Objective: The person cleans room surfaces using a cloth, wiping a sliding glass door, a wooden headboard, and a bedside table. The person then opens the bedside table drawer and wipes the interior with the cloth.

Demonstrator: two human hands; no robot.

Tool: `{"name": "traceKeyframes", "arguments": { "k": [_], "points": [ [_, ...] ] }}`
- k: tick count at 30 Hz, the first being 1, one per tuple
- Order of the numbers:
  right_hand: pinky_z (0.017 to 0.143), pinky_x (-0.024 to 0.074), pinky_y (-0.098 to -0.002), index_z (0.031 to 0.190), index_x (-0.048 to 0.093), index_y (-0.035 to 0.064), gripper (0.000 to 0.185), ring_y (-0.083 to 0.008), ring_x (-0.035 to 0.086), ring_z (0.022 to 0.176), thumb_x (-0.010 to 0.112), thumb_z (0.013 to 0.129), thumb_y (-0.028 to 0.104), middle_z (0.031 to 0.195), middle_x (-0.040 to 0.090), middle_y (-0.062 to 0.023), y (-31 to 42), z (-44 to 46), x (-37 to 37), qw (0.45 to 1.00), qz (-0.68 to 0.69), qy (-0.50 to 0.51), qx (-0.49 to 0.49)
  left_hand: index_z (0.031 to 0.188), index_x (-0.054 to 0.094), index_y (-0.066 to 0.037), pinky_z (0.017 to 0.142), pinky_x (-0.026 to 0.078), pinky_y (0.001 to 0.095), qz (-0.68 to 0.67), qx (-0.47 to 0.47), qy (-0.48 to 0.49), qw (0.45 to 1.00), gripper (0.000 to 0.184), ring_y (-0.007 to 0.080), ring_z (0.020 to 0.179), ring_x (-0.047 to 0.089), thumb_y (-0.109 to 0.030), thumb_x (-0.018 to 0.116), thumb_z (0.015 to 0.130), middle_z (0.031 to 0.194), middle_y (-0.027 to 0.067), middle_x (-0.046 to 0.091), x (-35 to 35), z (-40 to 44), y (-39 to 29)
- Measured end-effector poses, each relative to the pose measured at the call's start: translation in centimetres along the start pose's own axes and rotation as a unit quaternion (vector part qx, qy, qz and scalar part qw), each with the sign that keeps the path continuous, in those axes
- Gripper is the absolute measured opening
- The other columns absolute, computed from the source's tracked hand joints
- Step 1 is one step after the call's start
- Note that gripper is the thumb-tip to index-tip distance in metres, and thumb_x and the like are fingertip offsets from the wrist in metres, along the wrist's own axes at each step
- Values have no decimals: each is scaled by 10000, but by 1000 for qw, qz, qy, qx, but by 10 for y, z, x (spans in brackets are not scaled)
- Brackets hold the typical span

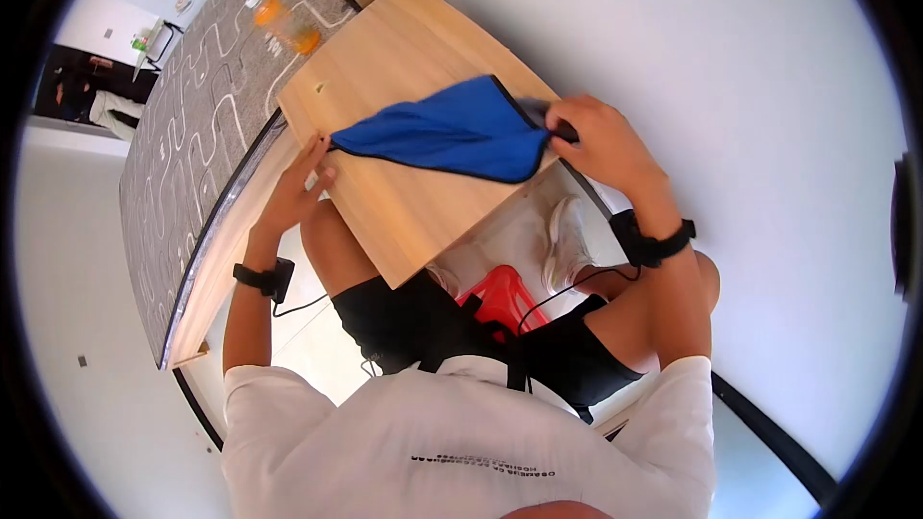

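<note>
A blue cloth (452,130) with black edging is stretched across the light wooden tabletop (404,216), narrow at its left end and wider at its right. My left hand (300,183) pinches the left corner just past the tabletop's left edge. On the other side, my right hand (604,142) is closed around the cloth's right end, where a grey part shows behind the blue. The fingertips of my right hand are partly hidden by the cloth.
Left of the tabletop is a bed with a grey patterned cover (202,115), and an orange drink bottle (284,24) lies on it. A white wall (750,86) rises close on the right. Below, between my legs, is a red plastic stool (505,298).
</note>
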State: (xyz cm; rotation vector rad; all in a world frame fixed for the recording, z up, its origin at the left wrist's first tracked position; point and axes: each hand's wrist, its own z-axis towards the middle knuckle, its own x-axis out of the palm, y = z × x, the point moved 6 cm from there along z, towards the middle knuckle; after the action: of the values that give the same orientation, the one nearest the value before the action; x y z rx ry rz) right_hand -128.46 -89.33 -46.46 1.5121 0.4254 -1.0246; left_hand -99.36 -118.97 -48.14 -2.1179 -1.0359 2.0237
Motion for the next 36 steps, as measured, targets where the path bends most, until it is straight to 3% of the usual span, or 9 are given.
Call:
{"name": "traceKeyframes", "arguments": {
  "k": [9,11,15,18,20,23,26,32,36],
  "points": [
    [788,474,-409,924,566,25,214,-338,574,907,671,738,13,941,600,-134,0,19,4,984,7,-137,-115,1524,223,-27,1160,206,516,81,-21,0,997,719,432,1445,215,-445,476,996,1572,213,240,12,-3,19],
    [788,459,-399,947,550,25,231,-320,559,903,651,740,1,940,579,-139,3,18,6,996,45,53,-63,1528,204,-24,1160,206,517,87,-20,-4,996,744,435,1444,214,-465,472,992,1575,213,232,11,-6,12],
    [788,446,-390,959,531,29,248,-310,542,914,633,737,-15,954,552,-144,17,7,20,980,43,191,-19,1515,174,34,1149,226,529,144,-67,61,985,856,492,1408,253,-569,434,964,1573,234,214,28,-29,-22],
    [780,439,-391,947,522,37,240,-311,532,923,626,738,-17,949,525,-143,20,16,46,986,75,93,-118,1499,193,58,1143,237,528,152,-90,22,984,851,508,1378,299,-575,405,971,1546,301,213,36,-24,-5],
    [781,427,-413,948,500,60,250,-346,520,908,628,741,0,931,514,-145,30,26,47,983,71,-71,-153,1464,224,108,1132,263,520,333,-43,22,942,857,484,1358,349,-576,390,975,1500,362,249,38,-5,15],
    [784,427,-424,934,495,60,228,-340,512,896,616,755,-11,927,506,-135,35,25,44,992,48,-27,-115,1422,247,159,1114,295,507,100,-179,-9,979,878,465,1336,389,-586,377,976,1447,383,324,15,2,-17],
    [777,444,-374,961,526,52,211,-287,527,882,607,780,-21,943,512,-109,25,14,29,986,89,117,-85,1391,257,194,1086,333,492,141,-166,52,975,897,466,1308,419,-591,378,972,1407,383,383,19,-11,-53],
    [766,443,-384,951,546,49,235,-298,535,865,645,748,-17,903,525,-123,-9,29,10,988,85,-86,-99,1414,263,158,1107,306,470,146,-138,-34,979,885,465,1325,397,-594,389,967,1417,372,382,23,-1,-19],
    [720,473,-340,930,562,41,189,-213,557,792,627,766,-26,890,528,-88,-14,22,6,992,91,22,-90,1444,249,127,1149,231,493,14,-151,-47,987,873,460,1382,325,-597,368,971,1467,347,334,20,2,-7]
  ]
}}
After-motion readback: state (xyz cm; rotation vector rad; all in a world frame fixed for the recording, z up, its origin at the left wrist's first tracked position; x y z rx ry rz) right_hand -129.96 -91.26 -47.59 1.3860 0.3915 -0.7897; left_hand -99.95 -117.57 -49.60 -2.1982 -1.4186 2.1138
